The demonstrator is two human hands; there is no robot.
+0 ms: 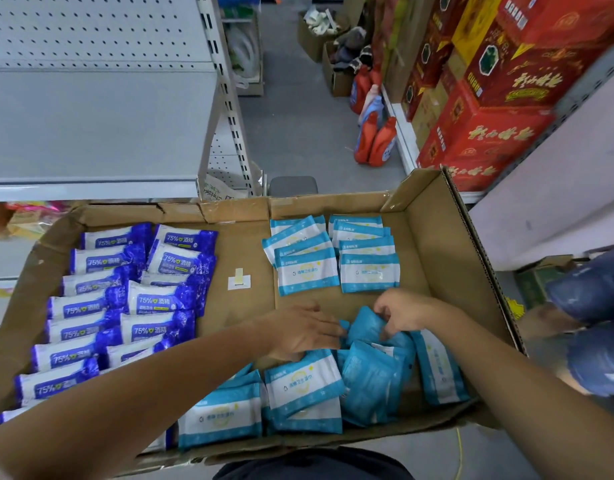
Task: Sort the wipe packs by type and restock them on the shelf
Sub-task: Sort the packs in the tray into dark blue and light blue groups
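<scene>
- Right hand (pixel 402 311) is gripping a teal pack (pixel 366 323), with its fingers curled over the pack's upper right edge.
- The pack is sitting tilted, plain back to the camera. Its long axis is running lower-left to upper-right and its top corner is pointing at the far wall of the cardboard box (pixel 437 237).
- Left hand (pixel 300 332) is lying palm down with fingers straight and pointing right. Its fingertips are touching the pack's left edge, so the pack is sitting between the two hands.
- Both hands are hovering over the loose pile (pixel 302 382) of light blue packs at the near right of the box, which are lying at mixed angles.
- Sorted light blue packs (pixel 307 273) are lying overlapped in two columns at the far right, labels up.
- Dark blue packs (pixel 153 301) are filling the left side in two columns, long axes running left-right.
- Grey shelf (pixel 90 133) is sitting behind the box.
</scene>
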